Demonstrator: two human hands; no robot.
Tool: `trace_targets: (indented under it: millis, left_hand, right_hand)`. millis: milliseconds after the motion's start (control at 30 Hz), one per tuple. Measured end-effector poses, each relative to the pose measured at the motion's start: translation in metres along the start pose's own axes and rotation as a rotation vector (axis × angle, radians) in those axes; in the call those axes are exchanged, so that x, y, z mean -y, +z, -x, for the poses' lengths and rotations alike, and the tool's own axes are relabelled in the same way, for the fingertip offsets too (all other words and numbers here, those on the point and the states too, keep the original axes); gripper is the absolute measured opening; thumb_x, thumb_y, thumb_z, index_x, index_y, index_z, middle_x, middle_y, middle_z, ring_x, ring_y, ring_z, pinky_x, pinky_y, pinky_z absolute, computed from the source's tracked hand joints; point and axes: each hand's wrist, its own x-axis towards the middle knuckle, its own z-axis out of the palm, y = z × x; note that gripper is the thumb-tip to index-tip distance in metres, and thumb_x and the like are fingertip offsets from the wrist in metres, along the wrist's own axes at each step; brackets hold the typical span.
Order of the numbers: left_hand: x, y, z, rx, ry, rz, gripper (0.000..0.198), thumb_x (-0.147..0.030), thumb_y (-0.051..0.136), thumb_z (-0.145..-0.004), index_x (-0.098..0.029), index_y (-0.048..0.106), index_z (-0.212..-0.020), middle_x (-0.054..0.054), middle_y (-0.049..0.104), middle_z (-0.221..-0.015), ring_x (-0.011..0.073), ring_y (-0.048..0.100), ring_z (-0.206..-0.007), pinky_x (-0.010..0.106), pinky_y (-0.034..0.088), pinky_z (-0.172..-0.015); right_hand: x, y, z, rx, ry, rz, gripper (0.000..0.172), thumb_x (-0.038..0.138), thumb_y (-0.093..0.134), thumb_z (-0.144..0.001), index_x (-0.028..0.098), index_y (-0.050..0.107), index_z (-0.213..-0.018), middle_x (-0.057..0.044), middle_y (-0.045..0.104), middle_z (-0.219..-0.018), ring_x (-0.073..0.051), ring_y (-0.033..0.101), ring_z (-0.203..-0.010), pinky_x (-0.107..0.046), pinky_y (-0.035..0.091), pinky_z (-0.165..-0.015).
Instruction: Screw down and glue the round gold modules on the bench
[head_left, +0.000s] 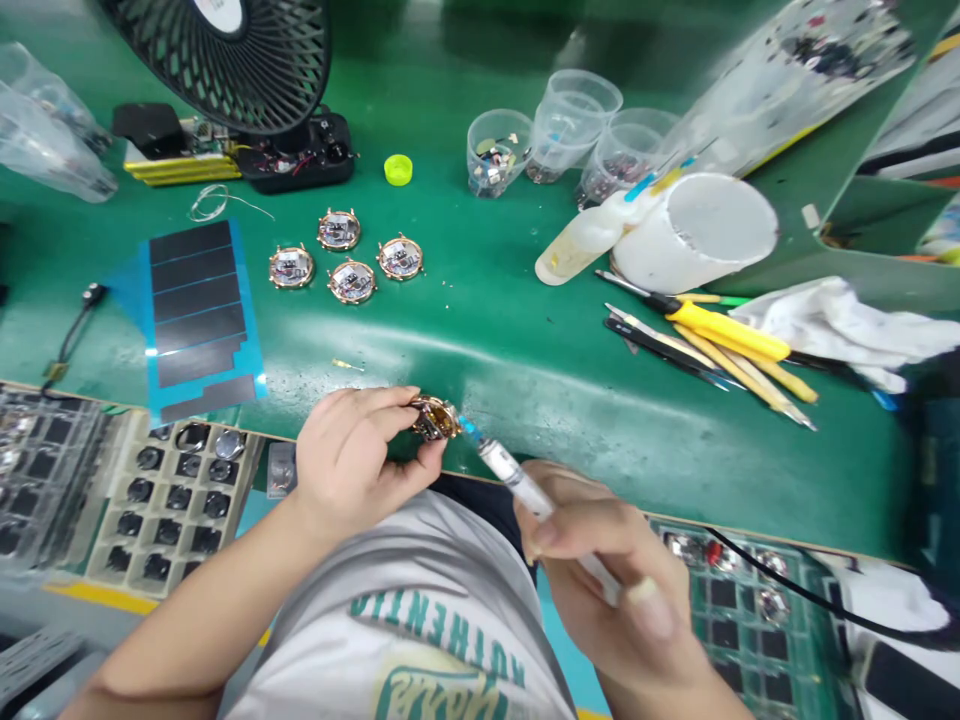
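Note:
Near the table's front edge, my left hand (358,452) is closed, pinching a gold-rimmed watch case (435,418) between thumb and fingers. My right hand (607,560) is wrapped round a clear syringe (517,478) with a blue tip. That tip points up and left and meets, or almost meets, the right side of the watch case; contact is too small to tell. Beyond my left hand, several similar watch cases (352,282) lie face up with their inner parts showing. A small yellowish needle-like piece (348,365) lies between them and my hand.
A black fan (247,60) with exposed circuitry stands at the back left, near a blue sheet with black strips (199,310). Plastic cups (499,150), a squeeze bottle (577,245), a white tub (697,235) and scattered tools (705,340) stand or lie right. Parts trays (169,500) flank my body.

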Motion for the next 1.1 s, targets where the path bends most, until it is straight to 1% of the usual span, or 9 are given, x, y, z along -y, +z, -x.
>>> trace_targets:
  millis: [100, 200, 300, 600, 833, 1100]
  left_hand:
    - [0.001, 0.001, 0.0, 0.004, -0.005, 0.007, 0.034, -0.028, 0.084, -0.082, -0.012, 0.06, -0.1, 0.009, 0.076, -0.107, 0.019, 0.076, -0.097, 0.032, 0.056, -0.083]
    - [0.001, 0.001, 0.0, -0.002, -0.002, 0.001, 0.034, -0.028, 0.084, -0.082, -0.012, 0.06, -0.1, 0.009, 0.076, -0.106, 0.0194, 0.076, -0.096, 0.033, 0.056, -0.083]
    - [0.001, 0.0, 0.0, -0.001, 0.001, 0.0, 0.034, -0.028, 0.084, -0.082, -0.013, 0.059, -0.1, 0.009, 0.076, -0.106, 0.0191, 0.076, -0.096, 0.033, 0.056, -0.083]
    - [0.0, 0.0, 0.0, -0.014, 0.018, 0.02, 0.036, -0.024, 0.086, -0.08, -0.011, 0.06, -0.1, 0.011, 0.076, -0.107, 0.0193, 0.075, -0.096, 0.032, 0.055, -0.084]
    - [0.001, 0.001, 0.001, -0.001, 0.015, 0.021, 0.035, -0.026, 0.086, -0.08, -0.012, 0.06, -0.1, 0.011, 0.076, -0.108, 0.0192, 0.075, -0.096, 0.032, 0.055, -0.083]
    - [0.001, 0.0, 0.0, -0.002, 0.025, 0.005, 0.035, -0.025, 0.085, -0.081, -0.012, 0.06, -0.101, 0.011, 0.076, -0.107, 0.0195, 0.076, -0.096, 0.032, 0.056, -0.083]
  right_hand:
    - [-0.006, 0.007, -0.002, -0.012, -0.075, 0.07, 0.035, 0.035, 0.035, -0.11, 0.016, 0.061, -0.097, -0.004, 0.054, -0.069, -0.016, 0.048, -0.063, -0.035, 0.038, -0.066]
    - [-0.006, 0.011, -0.005, -0.002, -0.078, 0.1, 0.033, 0.031, 0.036, -0.11, 0.015, 0.061, -0.097, -0.005, 0.058, -0.072, -0.016, 0.049, -0.065, -0.034, 0.038, -0.066]
    - [-0.004, 0.011, -0.007, -0.016, -0.069, 0.095, 0.032, 0.03, 0.036, -0.109, 0.015, 0.061, -0.095, -0.005, 0.055, -0.07, -0.015, 0.047, -0.064, -0.034, 0.036, -0.065]
    - [-0.004, 0.012, -0.011, 0.004, -0.073, 0.186, 0.032, 0.029, 0.035, -0.109, 0.016, 0.059, -0.093, -0.004, 0.05, -0.066, -0.015, 0.047, -0.062, -0.033, 0.039, -0.064]
    - [-0.003, 0.013, -0.011, 0.009, -0.074, 0.18, 0.032, 0.029, 0.035, -0.109, 0.015, 0.059, -0.094, -0.004, 0.052, -0.066, -0.014, 0.047, -0.062, -0.032, 0.038, -0.065]
    - [-0.008, 0.019, -0.009, -0.04, -0.099, 0.147, 0.031, 0.03, 0.036, -0.108, 0.014, 0.058, -0.092, -0.003, 0.05, -0.066, -0.014, 0.044, -0.061, -0.032, 0.034, -0.065]
